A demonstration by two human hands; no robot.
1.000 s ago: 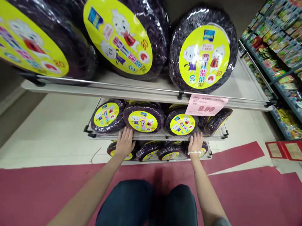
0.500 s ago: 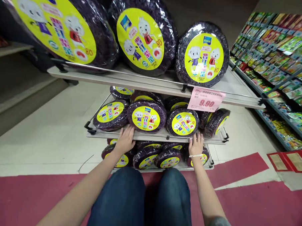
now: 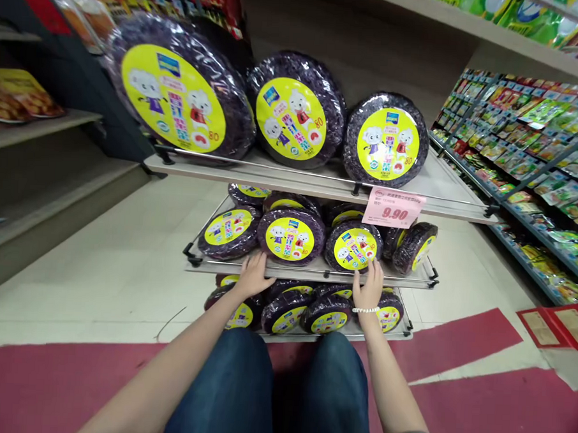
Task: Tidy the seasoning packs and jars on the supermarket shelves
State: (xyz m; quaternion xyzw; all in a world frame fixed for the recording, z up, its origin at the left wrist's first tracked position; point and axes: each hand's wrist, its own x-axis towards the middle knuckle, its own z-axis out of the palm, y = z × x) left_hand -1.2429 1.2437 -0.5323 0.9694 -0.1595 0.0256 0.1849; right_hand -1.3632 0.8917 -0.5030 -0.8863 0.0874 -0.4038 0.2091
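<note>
Right hand [image 3: 371, 288] just swung its thumb apart, so it's bracketing the 1 o'clock pack [image 3: 352, 248]; left hand [image 3: 253, 277]'s at 11, thumb apart.

Left hand [image 3: 256, 276] meets the middle shelf [image 3: 302, 274], right hand [image 3: 369, 285] apparently touching 1 round pack [image 3: 357, 248].

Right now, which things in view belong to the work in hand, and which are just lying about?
At the hands:
left hand, at the middle shelf front edge, below the central round pack
right hand, at the next round pack to the right; contact unclear

Just around:
pink price tag
top-shelf packs
bottom-shelf packs
red floor covering
</note>
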